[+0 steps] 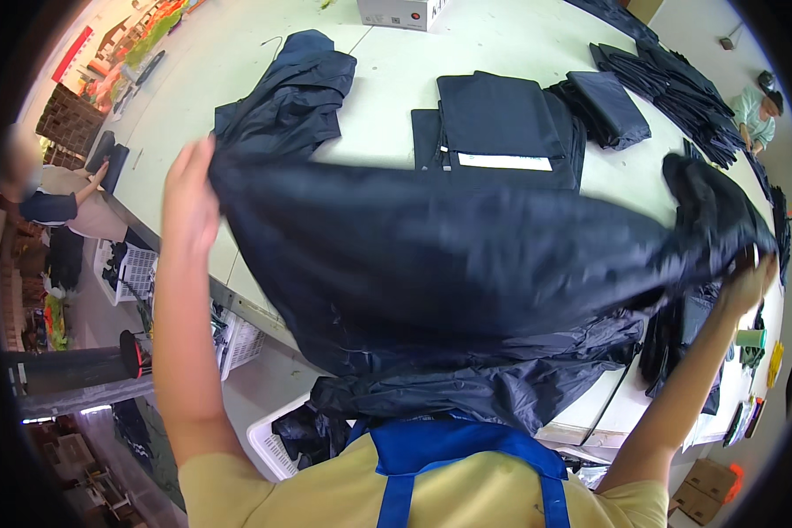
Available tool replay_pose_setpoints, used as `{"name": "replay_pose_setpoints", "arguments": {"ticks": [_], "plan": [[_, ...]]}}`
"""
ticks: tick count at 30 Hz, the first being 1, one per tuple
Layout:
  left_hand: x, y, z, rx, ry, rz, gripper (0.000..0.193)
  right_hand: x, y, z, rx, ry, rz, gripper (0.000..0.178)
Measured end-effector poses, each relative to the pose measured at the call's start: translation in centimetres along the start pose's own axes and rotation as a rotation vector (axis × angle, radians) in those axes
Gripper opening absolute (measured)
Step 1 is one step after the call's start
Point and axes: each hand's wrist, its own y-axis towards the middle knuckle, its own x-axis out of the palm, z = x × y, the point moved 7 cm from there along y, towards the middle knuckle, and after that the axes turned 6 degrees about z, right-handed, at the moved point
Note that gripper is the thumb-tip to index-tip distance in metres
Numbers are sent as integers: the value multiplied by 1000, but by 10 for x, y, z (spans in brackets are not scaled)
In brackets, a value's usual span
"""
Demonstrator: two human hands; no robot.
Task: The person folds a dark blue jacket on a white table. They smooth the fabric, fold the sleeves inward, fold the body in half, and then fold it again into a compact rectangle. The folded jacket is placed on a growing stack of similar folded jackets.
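Observation:
A large black piece of thin, slightly shiny fabric (449,255) is stretched in the air before me, blurred by motion. My left hand (192,189) is raised at its left end with the fingers closed on a corner. At the far right, my right hand (748,283) grips the other end, where a bunched part of the cloth (711,198) stands up above the hand. Below the stretched fabric, crumpled black cloth (484,387) lies along the near table edge against my blue apron (466,444). Whether it belongs to the same piece I cannot tell.
On the white table (387,66) lie a crumpled black cloth (295,92), a folded black stack (502,114), a wrapped black bundle (609,110) and a long black pile (669,92). White baskets (262,449) stand below. People (75,189) work left and far right.

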Motion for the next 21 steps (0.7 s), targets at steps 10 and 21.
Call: {"name": "replay_pose_setpoints", "arguments": {"ticks": [10,21], "plan": [[91,18,-179,250,796,-313,83,89,-90,166,-252,-846,-681,64],[-80,-120,-291,-329,957,-44,44,-179,-114,210,597,-1243,-665,73]]}}
